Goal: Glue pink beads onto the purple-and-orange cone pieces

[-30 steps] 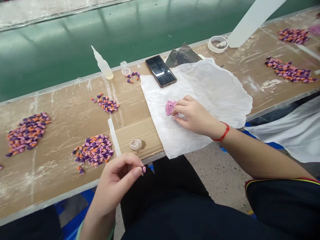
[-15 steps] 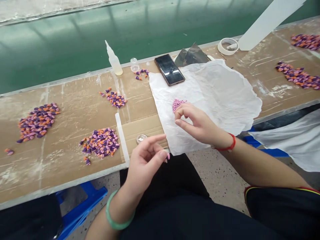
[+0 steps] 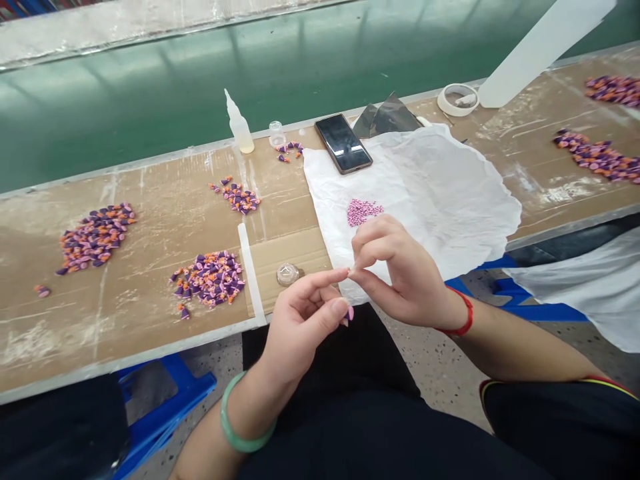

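My left hand (image 3: 300, 320) pinches a small purple-and-pink piece (image 3: 349, 314) between thumb and a bent finger, its index finger stretched to the right. My right hand (image 3: 400, 273) has thumb and index finger pressed together at the left index fingertip; whatever is in that pinch is too small to make out. Just behind the right hand, a heap of tiny pink bits (image 3: 364, 211) lies on a white sheet (image 3: 440, 180). Beyond the left hand, a small clear round container (image 3: 288, 274) rests on a cardboard piece (image 3: 305, 247).
Piles of purple, pink and orange pieces (image 3: 215, 279) lie to the left, with another pile (image 3: 100, 233) farther out. Along the back stand a dropper bottle (image 3: 241, 130), a phone (image 3: 344, 143) and a tape roll (image 3: 457, 99). A white strip (image 3: 251, 273) edges the cardboard.
My right hand has moved from over the pink bits toward me, and its fingertips now meet the left index fingertip. The left hand keeps its piece. The view has shifted slightly.
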The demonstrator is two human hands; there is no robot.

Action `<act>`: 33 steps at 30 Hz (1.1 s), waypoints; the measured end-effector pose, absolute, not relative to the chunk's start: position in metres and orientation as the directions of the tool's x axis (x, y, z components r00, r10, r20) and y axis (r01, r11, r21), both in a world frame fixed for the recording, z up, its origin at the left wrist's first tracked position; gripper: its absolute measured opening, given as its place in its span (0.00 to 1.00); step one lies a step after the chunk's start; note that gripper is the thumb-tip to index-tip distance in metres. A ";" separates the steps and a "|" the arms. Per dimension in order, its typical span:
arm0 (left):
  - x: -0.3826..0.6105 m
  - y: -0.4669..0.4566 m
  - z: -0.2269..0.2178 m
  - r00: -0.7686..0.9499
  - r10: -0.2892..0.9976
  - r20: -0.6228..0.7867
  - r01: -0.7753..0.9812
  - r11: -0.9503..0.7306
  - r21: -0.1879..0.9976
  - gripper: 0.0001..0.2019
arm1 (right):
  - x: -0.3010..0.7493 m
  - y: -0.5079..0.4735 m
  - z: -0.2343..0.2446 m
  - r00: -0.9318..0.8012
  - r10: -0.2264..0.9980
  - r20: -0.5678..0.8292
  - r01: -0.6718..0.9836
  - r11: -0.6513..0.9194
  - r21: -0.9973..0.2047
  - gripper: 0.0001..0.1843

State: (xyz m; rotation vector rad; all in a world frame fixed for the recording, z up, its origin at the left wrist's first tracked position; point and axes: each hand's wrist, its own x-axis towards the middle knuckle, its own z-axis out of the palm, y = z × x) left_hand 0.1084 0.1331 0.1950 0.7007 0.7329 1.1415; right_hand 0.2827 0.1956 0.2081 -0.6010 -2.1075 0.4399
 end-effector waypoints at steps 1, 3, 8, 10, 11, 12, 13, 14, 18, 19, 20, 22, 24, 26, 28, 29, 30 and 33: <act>0.108 0.133 0.197 0.265 0.949 -0.174 -0.555 0.297 0.777 0.12 | 0.284 0.195 0.209 -0.516 0.538 0.666 0.254 0.839 -0.481 0.06; 0.106 0.132 0.201 0.309 0.926 -0.217 -0.589 0.366 0.720 0.10 | 0.286 0.194 0.210 -0.543 0.460 0.703 0.271 0.888 -0.371 0.09; 0.106 0.129 0.209 0.365 0.882 -0.298 -0.608 0.468 0.641 0.09 | 0.283 0.186 0.210 -0.482 0.307 0.820 0.300 0.938 -0.175 0.09; 0.108 0.129 0.211 0.333 0.887 -0.319 -0.594 0.461 0.659 0.10 | 0.279 0.183 0.210 -0.440 0.388 0.810 0.277 0.917 -0.288 0.08; 0.108 0.129 0.211 0.308 0.894 -0.325 -0.580 0.447 0.681 0.11 | 0.277 0.182 0.209 -0.426 0.437 0.792 0.256 0.898 -0.358 0.07; 0.108 0.130 0.211 0.281 0.902 -0.329 -0.560 0.432 0.707 0.12 | 0.275 0.182 0.209 -0.419 0.477 0.773 0.233 0.879 -0.416 0.06; 0.108 0.130 0.211 0.256 0.910 -0.326 -0.537 0.414 0.735 0.13 | 0.273 0.181 0.208 -0.413 0.503 0.759 0.211 0.864 -0.457 0.06; 0.108 0.130 0.210 0.233 0.920 -0.316 -0.513 0.392 0.763 0.14 | 0.272 0.181 0.208 -0.411 0.518 0.750 0.198 0.854 -0.481 0.05; 0.105 0.129 0.207 0.187 0.954 -0.236 -0.430 0.296 0.853 0.14 | 0.271 0.180 0.207 -0.420 0.517 0.745 0.216 0.855 -0.471 0.06; 0.105 0.129 0.206 0.181 0.959 -0.218 -0.411 0.275 0.869 0.14 | 0.271 0.180 0.207 -0.421 0.505 0.754 0.233 0.863 -0.448 0.07; 0.104 0.128 0.206 0.171 0.964 -0.202 -0.390 0.255 0.885 0.13 | 0.271 0.180 0.208 -0.420 0.488 0.765 0.250 0.873 -0.419 0.08; 0.105 0.127 0.206 0.132 0.978 -0.164 -0.341 0.201 0.918 0.13 | 0.271 0.180 0.208 -0.414 0.451 0.791 0.272 0.890 -0.365 0.10; 0.105 0.126 0.207 0.087 0.989 -0.116 -0.275 0.135 0.952 0.13 | 0.271 0.180 0.208 -0.416 0.429 0.802 0.261 0.901 -0.347 0.12; 0.105 0.124 0.210 0.047 0.998 -0.048 -0.175 0.055 0.983 0.10 | 0.271 0.179 0.208 -0.425 0.458 0.780 0.201 0.889 -0.413 0.11; 0.103 0.123 0.212 0.002 0.998 0.069 -0.023 -0.069 0.997 0.07 | 0.271 0.177 0.209 -0.437 0.559 0.705 0.111 0.811 -0.574 0.08; 0.102 0.122 0.214 -0.011 0.989 0.146 0.071 -0.145 0.987 0.06 | 0.272 0.176 0.210 -0.448 0.620 0.644 0.078 0.744 -0.663 0.06; 0.100 0.122 0.215 -0.013 0.973 0.230 0.164 -0.225 0.961 0.06 | 0.272 0.175 0.211 -0.463 0.674 0.575 0.062 0.672 -0.738 0.04; 0.096 0.122 0.219 0.047 0.903 0.427 0.372 -0.412 0.832 0.07 | 0.272 0.172 0.217 -0.506 0.747 0.431 0.105 0.550 -0.829 0.05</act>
